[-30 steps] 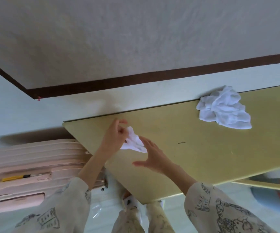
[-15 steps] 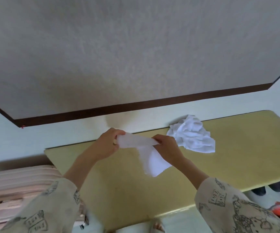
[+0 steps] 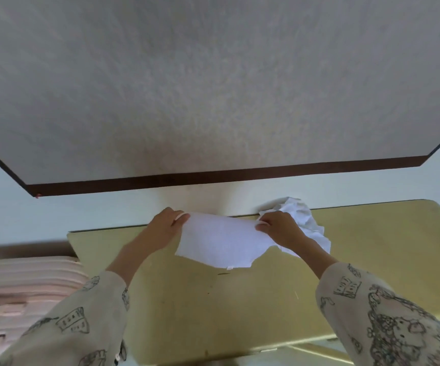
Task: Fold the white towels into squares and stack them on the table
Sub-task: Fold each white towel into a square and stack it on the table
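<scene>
I've now stretched the towel (image 3: 221, 241) flat between left hand (image 3: 164, 224) and right hand (image 3: 277, 229), each grip pinching a top corner, above the counter (image 3: 372, 260); folding can start.

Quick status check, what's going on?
Left hand and right hand pinch white towel spread over table. Crumpled towel pile behind. Nothing blocking.

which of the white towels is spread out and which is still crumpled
The towel held between the left hand and right hand is spread out; the crumpled towel lies behind the right hand.
</scene>
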### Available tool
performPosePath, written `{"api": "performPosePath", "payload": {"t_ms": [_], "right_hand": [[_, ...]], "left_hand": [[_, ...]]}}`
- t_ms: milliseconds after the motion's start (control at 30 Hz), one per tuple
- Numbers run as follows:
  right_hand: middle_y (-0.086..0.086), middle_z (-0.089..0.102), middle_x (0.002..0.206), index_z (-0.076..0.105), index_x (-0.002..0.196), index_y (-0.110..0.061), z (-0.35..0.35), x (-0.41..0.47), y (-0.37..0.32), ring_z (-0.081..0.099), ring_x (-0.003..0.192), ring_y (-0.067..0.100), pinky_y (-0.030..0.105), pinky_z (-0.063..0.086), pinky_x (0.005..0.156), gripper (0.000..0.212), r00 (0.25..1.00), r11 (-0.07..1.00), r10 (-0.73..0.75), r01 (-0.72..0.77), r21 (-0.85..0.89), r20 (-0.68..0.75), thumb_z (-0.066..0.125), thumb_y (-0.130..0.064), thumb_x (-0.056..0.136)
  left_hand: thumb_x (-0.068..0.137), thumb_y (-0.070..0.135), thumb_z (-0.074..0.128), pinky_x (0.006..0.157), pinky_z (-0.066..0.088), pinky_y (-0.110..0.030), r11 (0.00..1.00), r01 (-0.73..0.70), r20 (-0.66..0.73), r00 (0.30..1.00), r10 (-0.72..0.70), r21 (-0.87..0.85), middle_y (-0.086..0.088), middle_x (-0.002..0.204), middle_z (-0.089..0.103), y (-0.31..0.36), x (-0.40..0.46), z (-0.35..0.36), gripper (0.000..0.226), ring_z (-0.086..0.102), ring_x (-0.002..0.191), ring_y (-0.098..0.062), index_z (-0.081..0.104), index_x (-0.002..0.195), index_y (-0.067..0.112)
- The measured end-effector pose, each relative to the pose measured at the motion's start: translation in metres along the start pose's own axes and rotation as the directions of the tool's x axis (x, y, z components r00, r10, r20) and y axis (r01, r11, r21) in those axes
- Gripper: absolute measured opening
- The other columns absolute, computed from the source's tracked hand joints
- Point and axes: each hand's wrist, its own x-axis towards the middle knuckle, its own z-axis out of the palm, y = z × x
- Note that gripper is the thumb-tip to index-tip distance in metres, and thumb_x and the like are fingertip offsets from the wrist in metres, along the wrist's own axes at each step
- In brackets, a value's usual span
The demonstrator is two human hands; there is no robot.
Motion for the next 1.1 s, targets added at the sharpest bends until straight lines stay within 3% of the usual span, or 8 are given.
{"api": "performPosePath", "payload": {"t_ms": [200,300,400,567,733,833,967,1100], "right_hand": [[0.004,0.071,0.096,0.071,0.096,-0.01,-0.023,0.022,-0.022,0.062,0.088,0.019,0.024,0.037,0.07,0.021,0.977,0.997,-0.043,0.056,0.056,-0.208,0.055,-0.023,0.091],[0.0,0.071,0.1,0.071,0.095,-0.012,-0.029,0.026,-0.036,0.061,0.093,0.017,0.017,0.032,0.072,0.019,0.944,0.988,-0.045,0.092,0.128,-0.328,0.056,-0.021,0.09],[0.001,0.071,0.101,0.071,0.098,-0.011,-0.025,0.018,-0.037,0.062,0.093,0.016,0.014,0.033,0.074,0.018,0.927,0.976,-0.075,0.143,0.161,-0.368,0.056,-0.018,0.091],[-0.003,0.068,0.089,0.07,0.105,-0.01,0.016,-0.014,-0.004,0.06,0.076,0.011,0.009,0.034,0.062,0.022,0.989,0.991,-0.068,0.082,0.106,-0.129,0.051,-0.013,0.093],[0.006,0.07,0.108,0.071,0.105,-0.01,0.078,-0.04,0.038,0.061,0.104,0.019,0.017,0.032,0.074,0.021,0.985,0.994,0.087,-0.096,0.049,0.152,0.058,-0.017,0.09],[0.01,0.069,0.11,0.072,0.103,-0.009,0.106,-0.051,0.054,0.06,0.106,0.024,0.022,0.037,0.078,0.021,0.959,0.982,0.168,-0.184,0.051,0.228,0.062,-0.019,0.088],[0.01,0.068,0.112,0.071,0.105,-0.009,0.127,-0.055,0.068,0.06,0.108,0.023,0.021,0.036,0.075,0.022,0.925,0.96,0.245,-0.273,0.061,0.289,0.06,-0.019,0.089],[0.01,0.07,0.104,0.07,0.099,-0.005,0.139,-0.034,0.08,0.063,0.096,0.024,0.023,0.04,0.075,0.02,0.904,0.909,0.34,-0.386,0.156,0.26,0.06,-0.02,0.089]], "left_hand": [[0.09,0.017,0.057,0.08,0.036,-0.019,0.968,-0.1,-0.32,0.947,0.022,-0.23,-0.003,0.106,0.063,0.0,0.013,-0.033,0.02,0.053,0.093,-0.014,0.069,0.105,0.011],[0.088,0.013,0.06,0.069,0.036,-0.002,0.955,-0.169,-0.396,0.916,0.061,-0.245,0.001,0.097,0.066,0.001,0.015,-0.047,0.017,0.056,0.087,-0.01,0.07,0.102,0.011],[0.087,0.013,0.061,0.069,0.037,-0.001,0.949,-0.19,-0.414,0.908,0.071,-0.253,0.005,0.094,0.066,-0.008,0.01,-0.045,0.016,0.058,0.086,-0.009,0.071,0.099,0.012],[0.085,0.018,0.064,0.059,0.036,-0.008,0.982,-0.072,-0.12,0.991,0.051,-0.176,0.005,0.078,0.068,-0.046,-0.008,0.0,0.014,0.056,0.068,-0.007,0.073,0.096,0.018],[0.089,0.016,0.058,0.049,0.03,-0.014,0.988,0.124,0.237,0.967,-0.098,-0.097,0.004,0.054,0.052,-0.088,-0.035,0.072,0.024,0.041,0.051,-0.004,0.066,0.098,-0.005],[0.093,0.012,0.052,0.05,0.028,-0.013,0.978,0.185,0.335,0.931,-0.145,-0.092,-0.021,0.079,0.063,-0.103,-0.047,0.103,0.025,0.039,0.054,-0.002,0.063,0.1,-0.009],[0.093,0.011,0.051,0.063,0.035,-0.018,0.965,0.238,0.389,0.904,-0.179,-0.108,0.0,0.085,0.059,-0.116,-0.048,0.125,0.019,0.052,0.076,-0.011,0.065,0.103,0.006],[0.091,0.015,0.056,0.08,0.046,-0.034,0.902,0.373,0.325,0.899,-0.293,-0.217,-0.008,0.098,0.062,-0.124,-0.027,0.136,0.003,0.057,0.09,-0.023,0.057,0.092,0.013]]}}
